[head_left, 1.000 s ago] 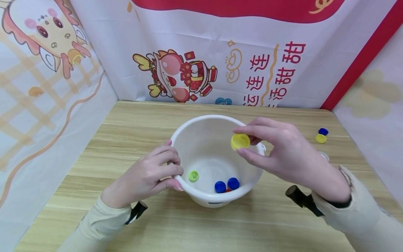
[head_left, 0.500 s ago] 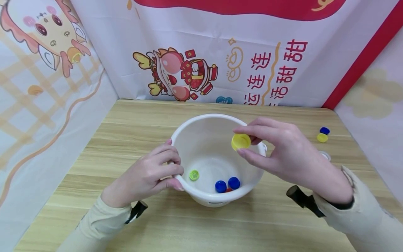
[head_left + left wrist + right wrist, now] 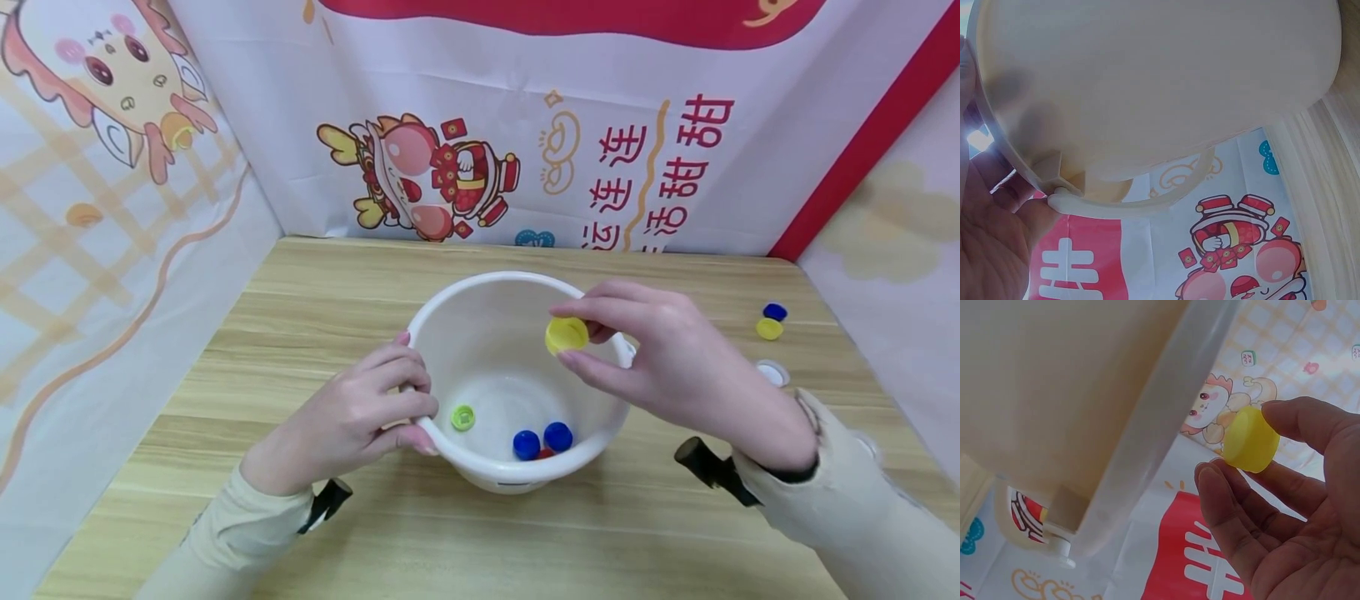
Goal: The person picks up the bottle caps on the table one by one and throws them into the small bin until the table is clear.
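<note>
A white bucket (image 3: 517, 329) stands upright mid-table, and my left hand (image 3: 360, 408) grips its left rim. The left wrist view shows the bucket's outer wall (image 3: 1179, 75) and its handle (image 3: 1110, 206) beside the fingers. Over the right part of the bucket's mouth, my right hand (image 3: 660, 350) pinches a yellow bottle cap (image 3: 566, 335) between thumb and fingers. Seen from the right wrist, the yellow cap (image 3: 1251, 439) is above the rim level. Inside the bucket lie a green cap (image 3: 462, 417), two blue caps (image 3: 527, 445) and a partly hidden red piece (image 3: 545, 454).
At the table's right side lie a blue cap (image 3: 775, 312), another yellow cap (image 3: 769, 329) and a white cap (image 3: 772, 373). Another pale round piece shows partly behind the right sleeve. Printed cloth walls (image 3: 480, 100) stand behind and beside the wooden table (image 3: 330, 283).
My right hand, with the yellow cap, has shifted slightly left over the bucket, uncovering more of the white cap at the right. My left hand keeps its grip on the rim.
</note>
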Tool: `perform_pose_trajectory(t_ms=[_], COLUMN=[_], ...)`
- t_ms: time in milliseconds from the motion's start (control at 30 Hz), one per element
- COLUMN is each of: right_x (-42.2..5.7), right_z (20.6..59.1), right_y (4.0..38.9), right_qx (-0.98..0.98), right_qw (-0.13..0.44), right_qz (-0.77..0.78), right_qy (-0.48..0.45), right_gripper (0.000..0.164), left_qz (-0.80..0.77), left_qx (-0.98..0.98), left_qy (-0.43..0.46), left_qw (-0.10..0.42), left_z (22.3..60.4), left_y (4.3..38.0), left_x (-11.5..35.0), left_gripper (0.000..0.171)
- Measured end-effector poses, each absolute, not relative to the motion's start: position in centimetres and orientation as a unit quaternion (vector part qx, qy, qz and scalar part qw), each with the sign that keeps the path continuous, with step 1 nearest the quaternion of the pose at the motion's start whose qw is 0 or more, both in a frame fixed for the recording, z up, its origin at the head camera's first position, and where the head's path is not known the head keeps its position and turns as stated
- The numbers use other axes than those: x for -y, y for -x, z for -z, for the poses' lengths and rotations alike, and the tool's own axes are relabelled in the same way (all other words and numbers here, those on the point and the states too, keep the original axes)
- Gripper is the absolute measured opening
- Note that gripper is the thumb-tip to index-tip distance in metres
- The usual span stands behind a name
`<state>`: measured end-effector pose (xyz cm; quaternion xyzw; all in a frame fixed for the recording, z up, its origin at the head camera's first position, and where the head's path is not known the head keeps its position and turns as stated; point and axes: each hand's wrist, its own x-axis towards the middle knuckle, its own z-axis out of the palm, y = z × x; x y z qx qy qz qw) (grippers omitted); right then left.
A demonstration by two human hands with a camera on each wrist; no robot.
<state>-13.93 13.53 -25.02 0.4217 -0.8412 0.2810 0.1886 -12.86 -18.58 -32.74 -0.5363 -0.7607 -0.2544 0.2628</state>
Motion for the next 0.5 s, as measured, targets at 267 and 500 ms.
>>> perform_pose_trajectory(t_ms=[267, 500], right_x=[-13.18, -13.61], right_z=[25.07, 24.81], right_y=[14.33, 14.47], right_qx=[0.86, 0.875], right_qw=[0.146, 0.128], right_qz=[-0.268, -0.237], right_qy=[-0.41, -0.403], right_gripper=[0.04, 0.045], left_qz=[0.251, 0.249], left_qx=[0.76, 0.765], left_qy=[0.537, 0.534], left_qw=[0.266, 0.26], left_z=[32.67, 32.69], left_y=[12.78, 12.72], left_x=[18.57, 18.65], left_gripper=[0.044, 0.043])
